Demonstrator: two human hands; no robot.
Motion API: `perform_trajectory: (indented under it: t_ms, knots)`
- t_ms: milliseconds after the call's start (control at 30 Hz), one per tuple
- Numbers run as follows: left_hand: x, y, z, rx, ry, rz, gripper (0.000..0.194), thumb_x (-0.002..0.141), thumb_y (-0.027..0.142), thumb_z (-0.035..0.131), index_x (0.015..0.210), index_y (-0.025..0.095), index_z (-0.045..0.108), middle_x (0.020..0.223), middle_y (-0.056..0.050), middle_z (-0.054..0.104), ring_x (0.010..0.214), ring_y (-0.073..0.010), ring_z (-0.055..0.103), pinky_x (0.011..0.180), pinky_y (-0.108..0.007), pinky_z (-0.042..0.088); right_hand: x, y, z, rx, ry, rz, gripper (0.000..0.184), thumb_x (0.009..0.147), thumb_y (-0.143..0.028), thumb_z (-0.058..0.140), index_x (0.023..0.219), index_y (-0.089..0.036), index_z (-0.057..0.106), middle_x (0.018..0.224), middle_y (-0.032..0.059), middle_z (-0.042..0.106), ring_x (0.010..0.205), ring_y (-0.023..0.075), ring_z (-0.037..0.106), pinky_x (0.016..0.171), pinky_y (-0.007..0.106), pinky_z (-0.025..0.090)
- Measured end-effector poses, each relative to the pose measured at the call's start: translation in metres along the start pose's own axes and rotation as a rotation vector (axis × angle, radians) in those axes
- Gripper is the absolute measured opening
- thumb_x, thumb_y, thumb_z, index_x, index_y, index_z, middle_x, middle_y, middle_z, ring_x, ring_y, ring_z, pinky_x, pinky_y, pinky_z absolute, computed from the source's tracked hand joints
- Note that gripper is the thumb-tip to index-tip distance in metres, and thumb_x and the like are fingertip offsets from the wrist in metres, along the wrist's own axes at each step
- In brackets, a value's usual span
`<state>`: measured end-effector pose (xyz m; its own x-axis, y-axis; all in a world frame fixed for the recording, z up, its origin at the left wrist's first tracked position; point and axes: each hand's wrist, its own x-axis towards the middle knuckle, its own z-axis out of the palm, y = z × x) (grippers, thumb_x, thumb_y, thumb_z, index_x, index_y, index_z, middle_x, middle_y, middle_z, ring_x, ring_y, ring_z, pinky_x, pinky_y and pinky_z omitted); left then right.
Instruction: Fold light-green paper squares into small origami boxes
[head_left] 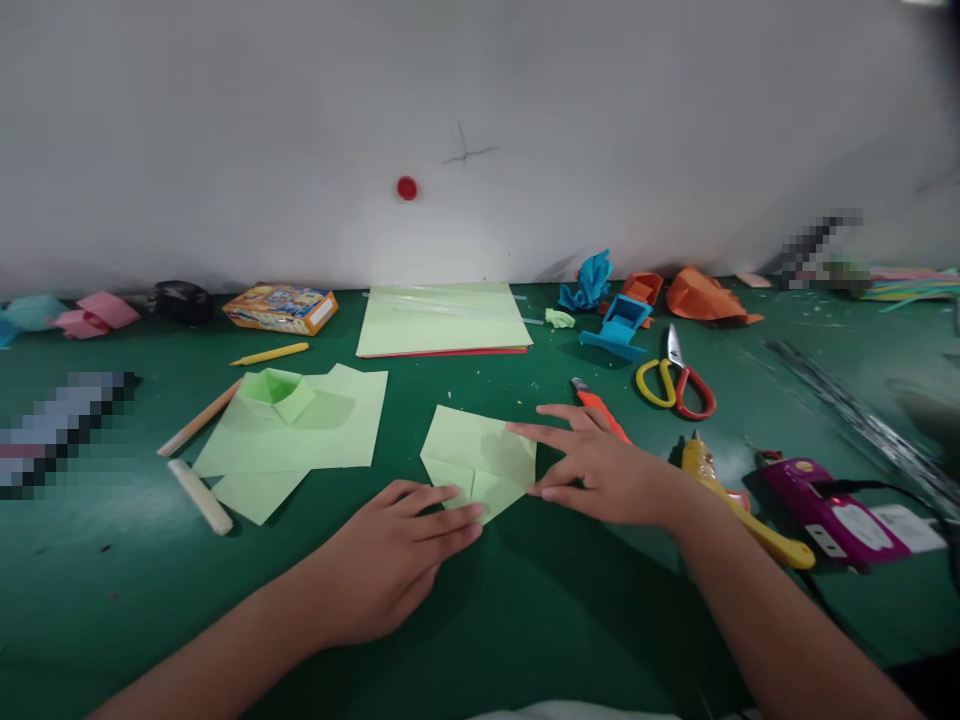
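A light green folded paper (480, 445) lies flat on the green table, with creases and a folded-up flap along its near edge. My left hand (401, 550) rests on that near flap, its fingers stretched out over the paper. At the sheet's right edge my right hand (589, 460) touches with its fingertips, the fingers spread. To the left, a small folded green paper box (276, 393) sits on flat green sheets (345, 430). An orange utility knife (604, 415) lies just beyond my right hand, partly hidden by it.
Scissors (679, 380), a yellow glue gun (750, 510) and a purple power strip (832, 510) lie at the right. Stacked paper (442, 320), an orange box (281, 308) and crumpled blue paper (589, 282) line the wall. Two sticks and a yellow pen (270, 354) lie left.
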<state>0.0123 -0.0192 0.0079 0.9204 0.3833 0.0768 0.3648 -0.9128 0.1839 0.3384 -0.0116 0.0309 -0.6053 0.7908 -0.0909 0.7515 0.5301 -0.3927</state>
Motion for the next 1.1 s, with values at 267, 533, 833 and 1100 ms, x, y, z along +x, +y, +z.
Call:
perform_trajectory:
  t_ms: [267, 533, 833, 1100]
  knots:
    - [0.004, 0.000, 0.001, -0.005, 0.124, 0.032, 0.037, 0.101, 0.019, 0.049, 0.135, 0.024, 0.062, 0.139, -0.002, 0.066, 0.128, -0.0231, 0.058, 0.106, -0.040, 0.043, 0.005, 0.010, 0.011, -0.006, 0.134, -0.038, 0.026, 0.084, -0.011, 0.063, 0.104, -0.027, 0.071, 0.147, 0.0041, 0.058, 0.137, 0.0316, 0.043, 0.109, 0.058, 0.041]
    - [0.002, -0.008, 0.003, -0.058, 0.111, -0.014, 0.031, 0.101, 0.020, 0.051, 0.129, 0.024, 0.064, 0.125, -0.006, 0.069, 0.118, -0.0242, 0.061, 0.107, -0.044, 0.045, 0.015, 0.008, 0.019, -0.106, 0.138, -0.073, 0.036, 0.100, -0.015, 0.046, 0.129, -0.025, 0.065, 0.131, 0.0065, 0.068, 0.115, 0.0261, 0.059, 0.099, 0.049, 0.044]
    - [0.005, 0.001, 0.006, -0.132, 0.184, -0.105, 0.019, 0.100, 0.019, 0.050, 0.102, 0.022, 0.069, 0.124, -0.007, 0.068, 0.121, -0.0240, 0.060, 0.108, -0.044, 0.048, 0.005, -0.001, 0.017, -0.026, 0.096, -0.080, 0.059, 0.086, -0.011, 0.059, 0.141, -0.032, 0.058, 0.150, 0.0067, 0.050, 0.131, 0.0297, 0.046, 0.107, 0.052, 0.043]
    - [0.000, -0.016, 0.001, 0.076, 0.197, -0.042, 0.020, 0.100, 0.017, 0.047, 0.095, 0.020, 0.067, 0.116, -0.007, 0.070, 0.110, -0.0225, 0.065, 0.104, -0.040, 0.052, 0.002, -0.012, 0.016, 0.008, 0.050, -0.101, 0.063, 0.082, -0.027, 0.076, 0.141, -0.035, 0.058, 0.159, 0.0065, 0.042, 0.142, 0.0375, 0.035, 0.113, 0.061, 0.034]
